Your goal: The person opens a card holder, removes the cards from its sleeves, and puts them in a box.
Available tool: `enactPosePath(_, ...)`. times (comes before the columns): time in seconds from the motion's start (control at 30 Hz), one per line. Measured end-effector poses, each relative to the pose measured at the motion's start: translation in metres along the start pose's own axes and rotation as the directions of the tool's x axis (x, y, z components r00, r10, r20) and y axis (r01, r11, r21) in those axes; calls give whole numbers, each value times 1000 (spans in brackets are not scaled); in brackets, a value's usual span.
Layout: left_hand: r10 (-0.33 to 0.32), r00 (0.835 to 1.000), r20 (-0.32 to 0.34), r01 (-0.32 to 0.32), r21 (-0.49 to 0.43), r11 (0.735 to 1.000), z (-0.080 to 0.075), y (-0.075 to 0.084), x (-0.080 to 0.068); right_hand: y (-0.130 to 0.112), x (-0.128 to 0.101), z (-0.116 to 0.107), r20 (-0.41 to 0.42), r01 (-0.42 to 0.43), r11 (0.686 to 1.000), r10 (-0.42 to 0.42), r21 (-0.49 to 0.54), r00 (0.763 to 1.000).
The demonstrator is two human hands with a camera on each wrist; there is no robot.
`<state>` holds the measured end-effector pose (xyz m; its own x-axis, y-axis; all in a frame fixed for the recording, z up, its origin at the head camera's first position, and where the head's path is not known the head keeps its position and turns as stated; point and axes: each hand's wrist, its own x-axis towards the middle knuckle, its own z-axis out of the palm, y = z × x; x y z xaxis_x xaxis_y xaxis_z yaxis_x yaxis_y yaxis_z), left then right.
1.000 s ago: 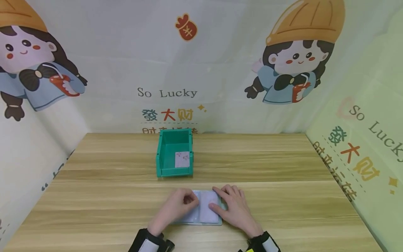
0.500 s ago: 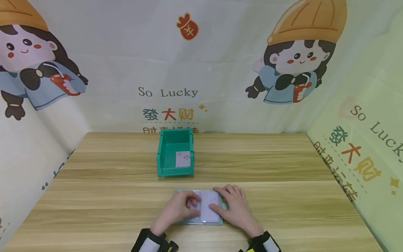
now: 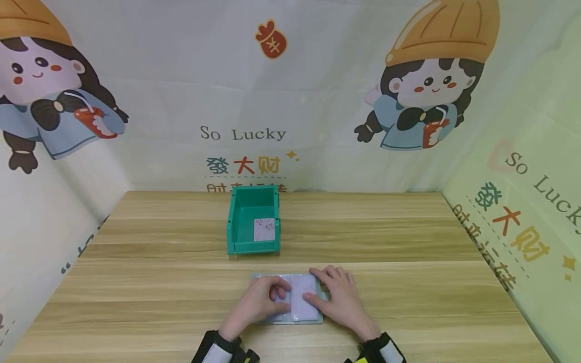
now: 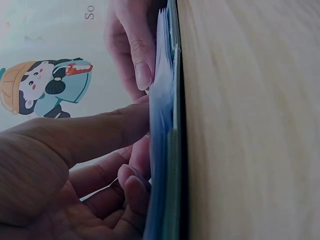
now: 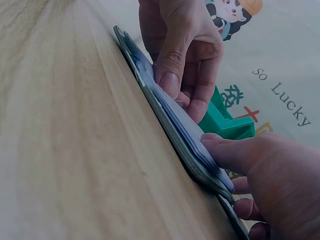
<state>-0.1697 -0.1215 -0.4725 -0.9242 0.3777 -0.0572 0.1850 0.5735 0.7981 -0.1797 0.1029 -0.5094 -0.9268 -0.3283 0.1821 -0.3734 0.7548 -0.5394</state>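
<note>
A small pale-blue photo album (image 3: 304, 311) with clear sleeves lies spread on the table in front of me. My left hand (image 3: 259, 301) is over its left page, thumb and fingertips touching down near the fold, with a gap between thumb and forefinger. At the outer right edge, my right hand (image 3: 338, 302) holds the album; its thumb (image 5: 220, 147) presses on the right-hand pages and the other fingers lie along the cover edge. From the side, the left wrist view shows the stacked sleeves (image 4: 162, 90) fanning slightly above the cover. Part of the left page is hidden beneath my left hand.
A green plastic bin (image 3: 253, 248) stands beyond the album, with a pale card (image 3: 264, 230) bearing small dark marks inside it. The wooden table (image 3: 386, 227) meets printed cloth walls (image 3: 317, 101) at the back and sides.
My left hand has shifted slightly right toward the fold, and its thumb and forefinger, together a second ago, are now spread apart. My right hand has stayed nearly still.
</note>
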Motion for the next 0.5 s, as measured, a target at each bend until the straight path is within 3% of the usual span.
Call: enactPosePath(0.5, -28, 1000, -2, 28, -18, 999, 1, -2, 0, -1, 1, -1, -5, -21, 999, 21, 43, 1000)
